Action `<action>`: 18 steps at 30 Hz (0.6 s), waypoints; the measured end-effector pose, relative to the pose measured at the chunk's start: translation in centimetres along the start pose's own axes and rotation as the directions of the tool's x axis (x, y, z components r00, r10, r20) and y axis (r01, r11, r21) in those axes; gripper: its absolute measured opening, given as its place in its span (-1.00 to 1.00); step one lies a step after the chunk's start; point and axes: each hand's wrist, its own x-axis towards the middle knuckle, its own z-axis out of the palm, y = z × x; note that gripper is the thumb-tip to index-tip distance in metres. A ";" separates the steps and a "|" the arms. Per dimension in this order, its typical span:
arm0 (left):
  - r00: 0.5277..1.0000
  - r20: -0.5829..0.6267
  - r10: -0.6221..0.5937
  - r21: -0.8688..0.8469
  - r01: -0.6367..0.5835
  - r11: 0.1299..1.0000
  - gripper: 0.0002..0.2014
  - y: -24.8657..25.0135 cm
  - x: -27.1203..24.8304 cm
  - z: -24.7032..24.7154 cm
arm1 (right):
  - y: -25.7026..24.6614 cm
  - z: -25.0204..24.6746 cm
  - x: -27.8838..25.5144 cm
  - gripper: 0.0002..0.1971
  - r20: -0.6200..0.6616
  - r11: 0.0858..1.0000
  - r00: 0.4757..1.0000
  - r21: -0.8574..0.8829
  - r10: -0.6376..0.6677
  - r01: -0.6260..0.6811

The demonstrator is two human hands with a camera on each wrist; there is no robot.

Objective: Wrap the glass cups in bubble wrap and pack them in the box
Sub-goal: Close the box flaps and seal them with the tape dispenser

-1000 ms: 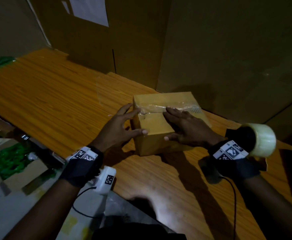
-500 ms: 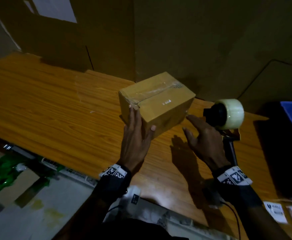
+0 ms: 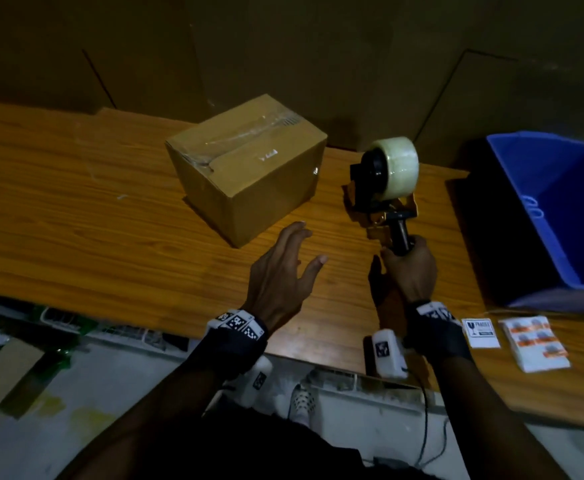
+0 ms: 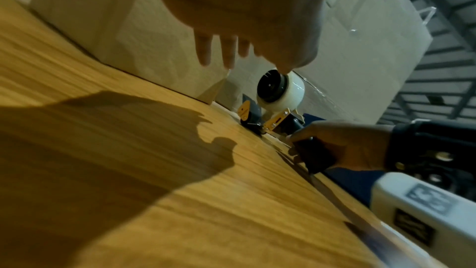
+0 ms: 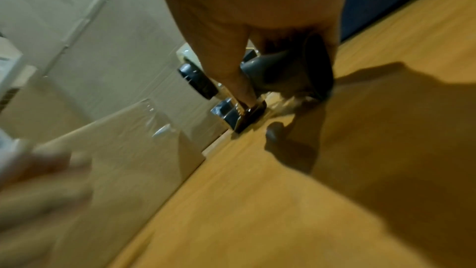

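On the orange-brown wooden table (image 3: 75,209) the closed brown cardboard box (image 3: 249,168) is seen standing free, its top seam sealed with clear tape. Half a second ago its near face was touched by the left hand (image 3: 280,271); now that hand has been drawn back and is held just short of the box, fingers spread and relaxed, with nothing in it. The right hand (image 3: 409,268), open beside the black-handled tape dispenser with its pale roll (image 3: 385,188) before, is now closed round the dispenser's handle. The box's long axis is set diagonally, running from the near left to the far right, with one corner turned toward the person. A blue plastic bin (image 3: 560,216) and small printed label sheets (image 3: 536,341) are seen to the right.
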 end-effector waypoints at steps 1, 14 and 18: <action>1.000 0.014 -0.015 0.003 0.015 1.000 -0.60 0.0 0.1 0.3 | -0.2 -0.1 0.7 -0.60 0.035 1.000 0.999 0.005 0.021 -0.022; 0.975 0.116 -0.188 -0.040 0.194 0.980 -0.61 -0.3 1.6 -0.8 | -3.9 -1.8 4.3 -0.82 0.233 0.979 0.970 0.169 0.076 -0.118; 0.973 0.139 -0.186 -0.132 0.204 0.970 -0.59 -0.2 3.3 -1.3 | -3.8 -3.2 3.3 -0.80 0.236 0.981 0.971 0.179 0.036 -0.080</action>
